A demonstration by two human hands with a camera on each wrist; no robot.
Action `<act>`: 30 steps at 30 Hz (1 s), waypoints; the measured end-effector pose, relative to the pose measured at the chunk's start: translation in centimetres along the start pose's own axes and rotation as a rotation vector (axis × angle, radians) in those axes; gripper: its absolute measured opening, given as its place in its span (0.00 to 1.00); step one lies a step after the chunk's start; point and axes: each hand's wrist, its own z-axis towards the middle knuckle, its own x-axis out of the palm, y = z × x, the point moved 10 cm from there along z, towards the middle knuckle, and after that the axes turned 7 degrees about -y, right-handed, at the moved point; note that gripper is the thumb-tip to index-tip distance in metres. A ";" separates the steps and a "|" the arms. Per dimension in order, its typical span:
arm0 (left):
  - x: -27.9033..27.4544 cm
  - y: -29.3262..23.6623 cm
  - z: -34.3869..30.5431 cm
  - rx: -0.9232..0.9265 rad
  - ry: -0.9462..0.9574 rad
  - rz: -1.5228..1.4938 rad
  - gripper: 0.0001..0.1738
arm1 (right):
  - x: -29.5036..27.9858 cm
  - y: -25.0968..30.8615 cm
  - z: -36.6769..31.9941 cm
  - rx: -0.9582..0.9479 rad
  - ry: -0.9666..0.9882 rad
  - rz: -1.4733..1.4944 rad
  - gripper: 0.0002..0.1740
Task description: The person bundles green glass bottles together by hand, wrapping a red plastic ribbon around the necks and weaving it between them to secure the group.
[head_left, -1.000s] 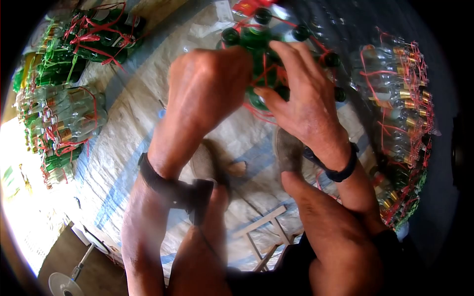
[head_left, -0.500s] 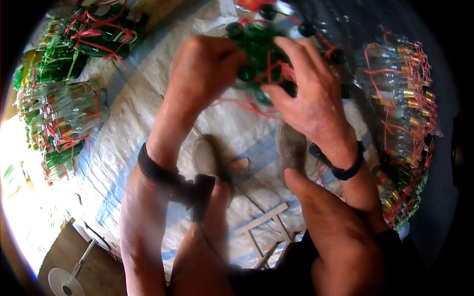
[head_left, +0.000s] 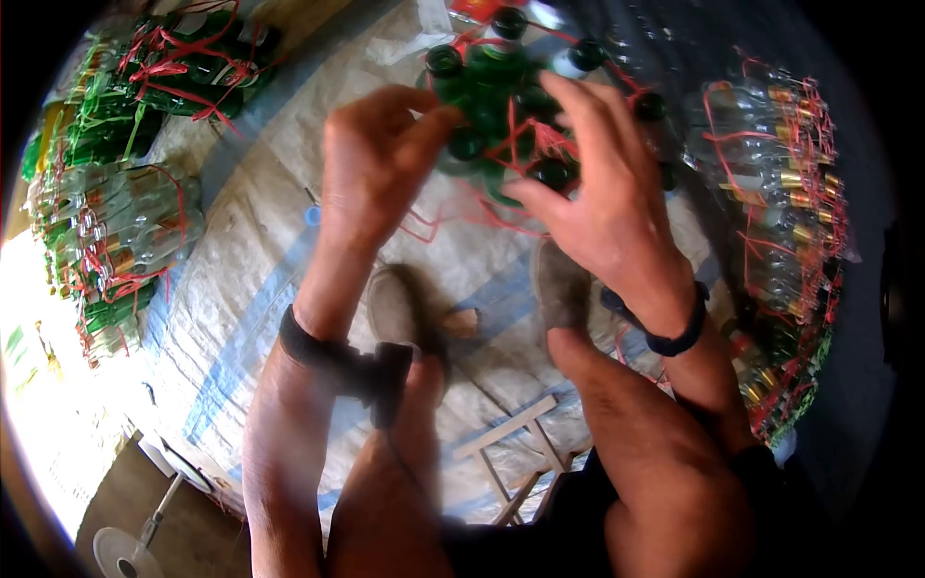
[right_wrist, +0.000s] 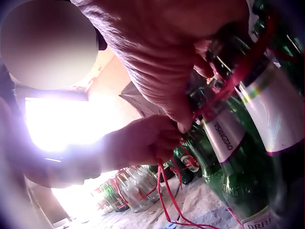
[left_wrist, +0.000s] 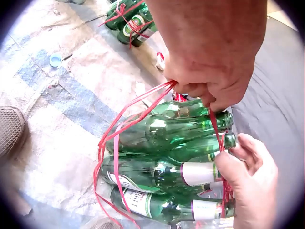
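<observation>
Several green bottles (head_left: 496,72) (left_wrist: 162,138) stand together, their necks wound with red cord (left_wrist: 223,176). My left hand (head_left: 371,154) (left_wrist: 209,81) (right_wrist: 147,140) pinches the red cord at the bundle's left side, and loose loops of it hang from the fingers in both wrist views. My right hand (head_left: 617,183) (left_wrist: 252,183) (right_wrist: 162,52) rests at the bottle necks on the other side, fingers spread and slightly bent, thumb against the necks beside the cord. White labels show on some bottles in the wrist views.
Tied clear bottles (head_left: 771,193) lie along the right. Green bundles (head_left: 193,67) and clear ones (head_left: 145,217) lie at the left. A pale, blue-striped sheet (head_left: 260,222) covers the floor. A wooden frame (head_left: 506,429) and a fan (head_left: 125,554) are near the bottom.
My left hand has drawn back from the bottle necks toward the left and turned, with its thumb and fingers now visible. My right hand has stayed at the necks, shifting slightly.
</observation>
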 end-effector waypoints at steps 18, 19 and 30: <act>0.5 2.1 0.0 -0.108 0.069 -0.097 0.15 | -2.2 -5.5 -8.9 0.375 0.014 0.116 0.24; 0.6 2.2 -0.1 -0.110 0.068 -0.123 0.14 | -2.2 -5.3 -8.6 0.341 -0.034 0.154 0.23; 1.4 2.5 -2.9 -0.120 0.053 -0.207 0.13 | -4.8 -5.4 -6.1 0.187 -0.017 -0.034 0.15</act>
